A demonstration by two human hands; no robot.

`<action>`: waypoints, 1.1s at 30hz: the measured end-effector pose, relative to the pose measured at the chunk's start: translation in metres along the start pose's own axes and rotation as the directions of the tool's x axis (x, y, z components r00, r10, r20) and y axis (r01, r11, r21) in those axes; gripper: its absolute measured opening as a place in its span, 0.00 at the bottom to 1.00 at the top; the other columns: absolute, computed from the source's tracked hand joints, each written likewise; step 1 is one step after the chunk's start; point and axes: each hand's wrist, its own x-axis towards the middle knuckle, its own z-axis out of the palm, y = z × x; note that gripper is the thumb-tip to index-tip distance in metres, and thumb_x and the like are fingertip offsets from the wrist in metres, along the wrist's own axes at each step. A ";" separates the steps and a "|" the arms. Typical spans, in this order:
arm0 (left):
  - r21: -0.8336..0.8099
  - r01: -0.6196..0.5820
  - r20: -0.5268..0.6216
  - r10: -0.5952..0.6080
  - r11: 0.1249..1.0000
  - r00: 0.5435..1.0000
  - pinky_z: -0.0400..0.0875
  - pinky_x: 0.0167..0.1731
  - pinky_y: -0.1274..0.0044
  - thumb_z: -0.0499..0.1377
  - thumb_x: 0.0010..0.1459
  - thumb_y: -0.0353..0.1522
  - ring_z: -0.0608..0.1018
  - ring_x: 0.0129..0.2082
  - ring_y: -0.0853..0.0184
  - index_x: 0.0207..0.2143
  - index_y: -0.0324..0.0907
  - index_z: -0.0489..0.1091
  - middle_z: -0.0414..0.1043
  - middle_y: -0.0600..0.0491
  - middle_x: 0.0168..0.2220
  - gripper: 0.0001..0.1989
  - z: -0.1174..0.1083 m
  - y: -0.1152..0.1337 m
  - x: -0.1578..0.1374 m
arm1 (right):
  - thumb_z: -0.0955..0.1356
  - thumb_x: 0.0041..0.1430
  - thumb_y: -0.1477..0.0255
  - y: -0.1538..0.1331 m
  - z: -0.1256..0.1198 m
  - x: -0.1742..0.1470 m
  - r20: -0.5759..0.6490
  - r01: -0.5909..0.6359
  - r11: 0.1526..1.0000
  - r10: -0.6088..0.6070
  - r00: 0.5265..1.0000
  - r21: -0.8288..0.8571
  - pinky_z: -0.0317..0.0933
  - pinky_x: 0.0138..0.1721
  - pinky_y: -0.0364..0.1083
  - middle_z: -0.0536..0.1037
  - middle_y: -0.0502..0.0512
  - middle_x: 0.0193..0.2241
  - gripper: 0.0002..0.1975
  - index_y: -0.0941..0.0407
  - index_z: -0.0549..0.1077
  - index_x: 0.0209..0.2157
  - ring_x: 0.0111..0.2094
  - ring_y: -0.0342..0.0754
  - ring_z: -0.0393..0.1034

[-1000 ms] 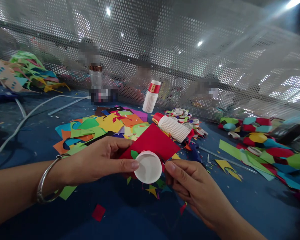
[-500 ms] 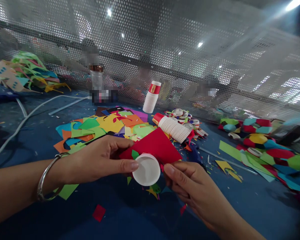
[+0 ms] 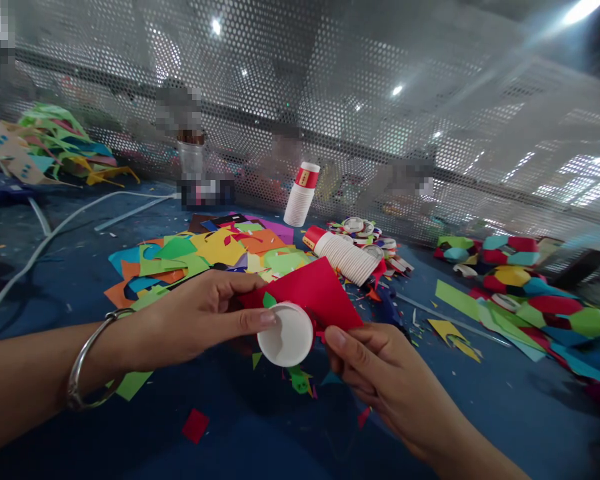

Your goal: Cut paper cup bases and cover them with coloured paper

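Between my hands is a white paper cup (image 3: pixel 286 335), its open mouth facing me, with a sheet of red paper (image 3: pixel 313 288) behind and above it. A small green paper leaf (image 3: pixel 269 300) shows at the cup's upper left rim. My left hand (image 3: pixel 200 313) is closed on the cup, thumb against its left rim and fingers behind, by the red paper. My right hand (image 3: pixel 375 367) pinches a red paper piece at the cup's right side, near the sheet's lower right corner; what exactly lies under its fingertips is partly hidden.
Colored paper scraps (image 3: pixel 180 257) are heaped behind my hands. One cup stack (image 3: pixel 300 200) stands upright; another cup stack (image 3: pixel 347 257) lies on its side. Paper crafts (image 3: pixel 555 310) lie at right. A white cable (image 3: pixel 55 233) crosses the left side. A perforated metal screen (image 3: pixel 290 80) rises behind.
The cup has shifted slightly left and up, its mouth turning a little, while both hands keep their hold. The whole view has moved slightly.
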 end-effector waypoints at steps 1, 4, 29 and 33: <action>-0.030 0.011 -0.008 -0.012 0.999 1.000 0.69 0.29 0.81 0.63 0.61 0.41 0.74 0.29 0.71 0.39 0.43 0.73 0.73 0.56 0.32 0.11 0.002 0.002 0.000 | 0.69 0.60 0.50 0.000 0.000 0.000 -0.001 -0.007 1.000 0.007 1.000 0.002 0.34 0.16 0.40 0.49 0.39 0.13 0.25 0.57 0.70 0.22 0.15 0.35 0.39; -0.092 0.039 -0.022 -0.041 0.995 0.999 0.72 0.25 0.81 0.62 0.61 0.44 0.75 0.27 0.71 0.44 0.44 0.72 0.74 0.54 0.34 0.15 0.007 0.003 0.000 | 0.69 0.60 0.50 -0.001 0.001 0.001 -0.008 -0.011 1.000 0.011 1.000 0.013 0.34 0.16 0.40 0.50 0.39 0.13 0.25 0.57 0.71 0.23 0.15 0.35 0.39; 0.207 -0.052 -0.210 0.096 0.977 0.973 0.73 0.39 0.72 0.67 0.55 0.40 0.78 0.42 0.61 0.49 0.46 0.72 0.79 0.51 0.43 0.20 0.010 -0.010 -0.002 | 0.69 0.60 0.50 0.001 0.006 0.003 0.007 -0.022 0.998 0.022 1.000 0.059 0.33 0.17 0.41 0.53 0.40 0.16 0.23 0.58 0.73 0.28 0.17 0.36 0.39; 0.203 -0.017 -0.196 0.058 0.979 0.979 0.74 0.39 0.71 0.66 0.55 0.41 0.78 0.41 0.60 0.51 0.46 0.72 0.79 0.51 0.42 0.22 0.010 -0.011 -0.003 | 0.69 0.60 0.50 0.000 0.007 0.003 0.005 -0.034 0.998 0.034 0.999 0.058 0.33 0.17 0.41 0.52 0.39 0.16 0.23 0.58 0.73 0.28 0.17 0.36 0.38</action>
